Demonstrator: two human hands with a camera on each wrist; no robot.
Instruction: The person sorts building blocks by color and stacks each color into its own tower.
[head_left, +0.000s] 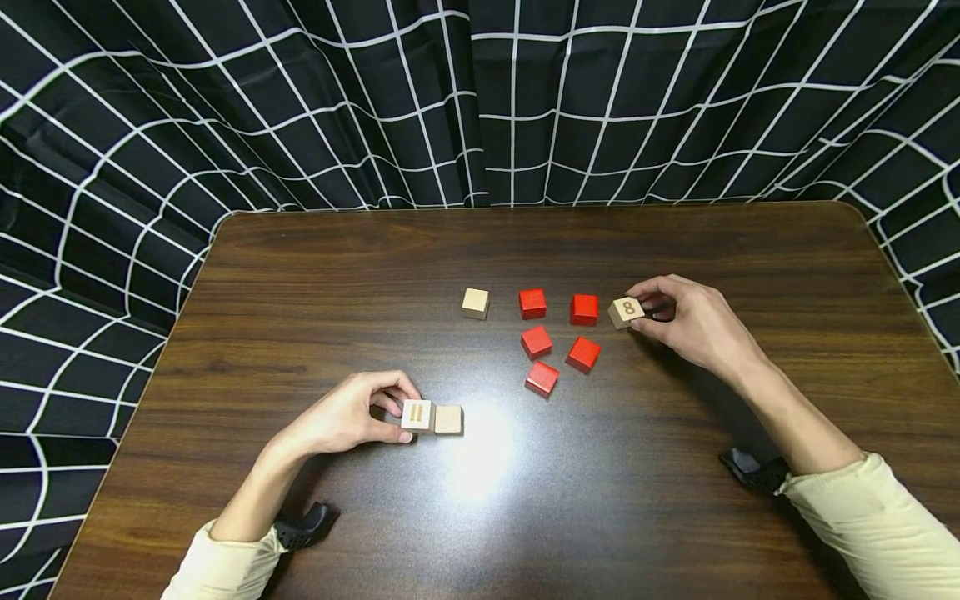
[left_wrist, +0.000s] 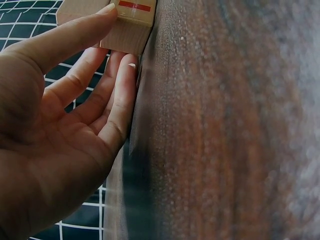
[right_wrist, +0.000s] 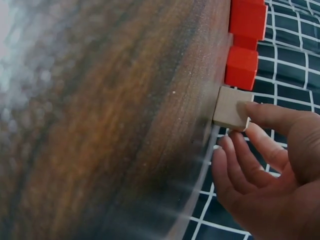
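My left hand point(head_left: 352, 417) pinches a pale wooden block point(head_left: 417, 415) with lined marks on top, thumb at its near side. A plain wooden block point(head_left: 448, 420) touches its right side. In the left wrist view, a red stripe shows on a face of a wooden block point(left_wrist: 131, 25) by the thumb. My right hand point(head_left: 693, 321) pinches a wooden block marked 8 point(head_left: 626, 312) between thumb and fingers. That same block point(right_wrist: 232, 107) stands near red blocks point(right_wrist: 242, 67) in the right wrist view.
Several red blocks point(head_left: 542, 377) lie in a loose group at the table's middle. Another plain wooden block point(head_left: 476, 303) stands left of them. The brown wood table point(head_left: 337, 267) ends at a black curtain with white grid lines point(head_left: 405, 100).
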